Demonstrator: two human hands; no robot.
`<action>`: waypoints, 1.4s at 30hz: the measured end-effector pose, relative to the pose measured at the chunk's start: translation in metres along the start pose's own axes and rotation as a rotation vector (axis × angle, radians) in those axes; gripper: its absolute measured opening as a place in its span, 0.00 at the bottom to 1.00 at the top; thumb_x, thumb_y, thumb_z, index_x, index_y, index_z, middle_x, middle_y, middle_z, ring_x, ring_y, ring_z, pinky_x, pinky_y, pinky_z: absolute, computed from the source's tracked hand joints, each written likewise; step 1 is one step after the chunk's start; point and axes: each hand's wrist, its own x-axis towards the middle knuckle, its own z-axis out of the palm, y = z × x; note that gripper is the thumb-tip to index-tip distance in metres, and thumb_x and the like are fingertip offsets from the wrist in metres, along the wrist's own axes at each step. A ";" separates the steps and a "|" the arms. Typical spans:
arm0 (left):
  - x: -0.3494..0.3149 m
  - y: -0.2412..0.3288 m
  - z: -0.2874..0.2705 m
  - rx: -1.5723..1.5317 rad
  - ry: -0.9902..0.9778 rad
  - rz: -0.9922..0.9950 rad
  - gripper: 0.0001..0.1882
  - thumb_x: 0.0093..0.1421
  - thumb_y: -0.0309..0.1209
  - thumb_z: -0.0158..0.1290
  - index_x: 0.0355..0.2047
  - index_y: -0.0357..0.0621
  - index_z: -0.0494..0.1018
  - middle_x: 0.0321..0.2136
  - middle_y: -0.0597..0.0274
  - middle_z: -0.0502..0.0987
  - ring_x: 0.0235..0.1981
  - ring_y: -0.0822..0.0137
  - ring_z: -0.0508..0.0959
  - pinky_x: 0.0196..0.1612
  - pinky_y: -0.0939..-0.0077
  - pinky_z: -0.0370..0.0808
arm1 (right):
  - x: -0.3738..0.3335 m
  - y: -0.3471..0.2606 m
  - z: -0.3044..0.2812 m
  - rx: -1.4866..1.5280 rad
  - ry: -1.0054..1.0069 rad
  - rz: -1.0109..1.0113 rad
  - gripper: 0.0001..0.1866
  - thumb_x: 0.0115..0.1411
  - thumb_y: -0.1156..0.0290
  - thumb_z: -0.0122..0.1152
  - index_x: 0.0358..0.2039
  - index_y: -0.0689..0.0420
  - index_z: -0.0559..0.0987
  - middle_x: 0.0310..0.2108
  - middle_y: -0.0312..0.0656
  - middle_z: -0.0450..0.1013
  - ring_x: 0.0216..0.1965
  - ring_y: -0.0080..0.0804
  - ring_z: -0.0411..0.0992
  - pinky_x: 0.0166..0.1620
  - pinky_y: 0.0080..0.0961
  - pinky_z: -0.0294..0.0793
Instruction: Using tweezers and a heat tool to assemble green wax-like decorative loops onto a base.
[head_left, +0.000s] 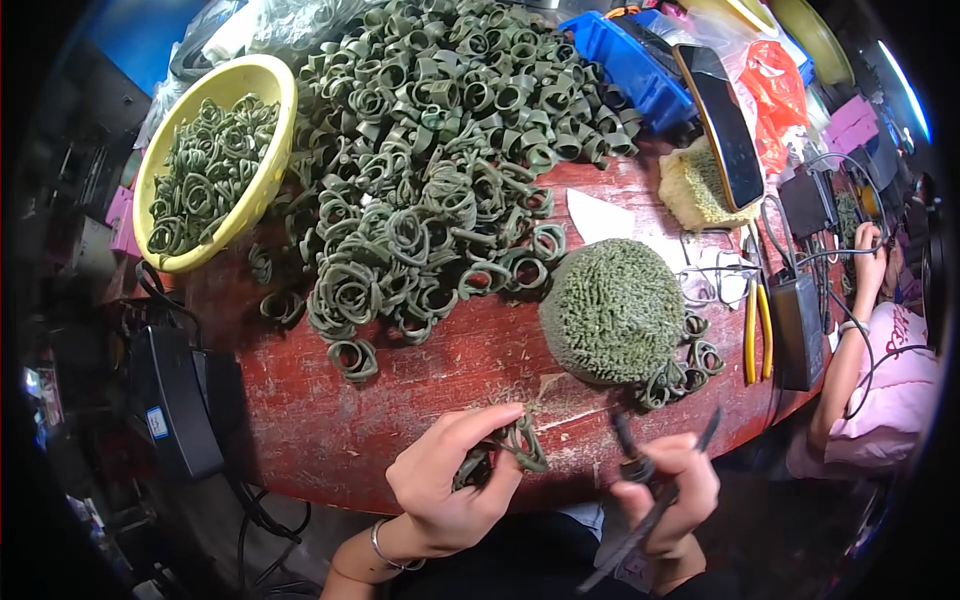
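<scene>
My left hand [445,480] is closed around dark green rings, with one green ring [527,447] pinched upright between thumb and forefinger. More green pieces show inside its curled fingers. To the right, my right hand [670,495] grips a dark pen-shaped tool [625,437], its tip up and partly blurred. A long thin dark strip [632,540] also passes through that hand; I cannot tell whether it is a second tool or a cord. Beyond the hands stands a round block with a rough, speckled green top [618,305]. Several small green rings [690,375] lie against its right side.
A large heap of green rings [410,150] covers the far red table [290,420]. A yellow basket [283,150] holds more. At right are a phone [722,130], a blue bin [640,80], yellow-handled pliers [752,330] and a black power box [797,330]. Another person's arm [850,355] is beyond.
</scene>
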 end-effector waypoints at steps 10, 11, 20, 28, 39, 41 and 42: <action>0.000 -0.004 0.000 0.067 0.013 0.103 0.18 0.36 0.14 0.52 0.32 0.34 0.71 0.24 0.54 0.74 0.22 0.64 0.75 0.26 0.79 0.72 | -0.025 0.002 0.028 -0.079 -0.003 -0.029 0.21 0.38 0.58 0.68 0.24 0.58 0.70 0.18 0.40 0.68 0.14 0.29 0.67 0.15 0.19 0.65; 0.001 -0.004 0.000 0.073 0.008 0.109 0.18 0.36 0.14 0.51 0.32 0.34 0.71 0.25 0.54 0.74 0.23 0.64 0.75 0.26 0.79 0.72 | -0.024 0.002 0.028 -0.079 -0.006 -0.025 0.21 0.38 0.58 0.68 0.24 0.58 0.70 0.18 0.40 0.68 0.14 0.29 0.67 0.15 0.19 0.65; 0.001 -0.005 0.000 0.108 0.019 0.154 0.18 0.36 0.13 0.49 0.32 0.33 0.71 0.25 0.53 0.74 0.24 0.64 0.74 0.27 0.78 0.72 | -0.022 0.001 0.028 -0.132 -0.037 -0.015 0.21 0.38 0.56 0.68 0.23 0.58 0.70 0.18 0.39 0.68 0.13 0.28 0.67 0.15 0.18 0.65; 0.001 -0.007 -0.001 0.130 0.006 0.196 0.19 0.35 0.13 0.50 0.33 0.33 0.71 0.26 0.53 0.73 0.23 0.62 0.74 0.26 0.77 0.72 | -0.020 0.000 0.028 -0.109 -0.031 -0.022 0.21 0.37 0.58 0.68 0.22 0.59 0.70 0.17 0.39 0.68 0.14 0.28 0.68 0.15 0.18 0.66; 0.002 -0.005 -0.001 0.110 -0.004 0.156 0.19 0.35 0.13 0.50 0.33 0.32 0.71 0.26 0.53 0.73 0.23 0.62 0.74 0.27 0.77 0.72 | -0.019 0.003 0.025 0.034 0.003 0.028 0.21 0.36 0.62 0.70 0.23 0.60 0.69 0.18 0.41 0.69 0.14 0.29 0.68 0.17 0.17 0.66; 0.002 -0.005 -0.001 0.110 0.000 0.154 0.19 0.35 0.13 0.50 0.33 0.32 0.71 0.26 0.53 0.73 0.23 0.63 0.74 0.27 0.78 0.72 | -0.016 0.004 0.023 0.049 0.036 0.034 0.20 0.37 0.63 0.70 0.23 0.61 0.69 0.18 0.42 0.69 0.14 0.29 0.68 0.18 0.17 0.66; 0.002 -0.005 0.000 0.111 0.004 0.151 0.19 0.35 0.13 0.50 0.33 0.32 0.71 0.26 0.52 0.73 0.23 0.63 0.74 0.27 0.78 0.72 | -0.016 0.005 0.022 0.048 0.038 0.033 0.20 0.37 0.63 0.70 0.23 0.61 0.69 0.18 0.42 0.69 0.14 0.29 0.68 0.18 0.17 0.66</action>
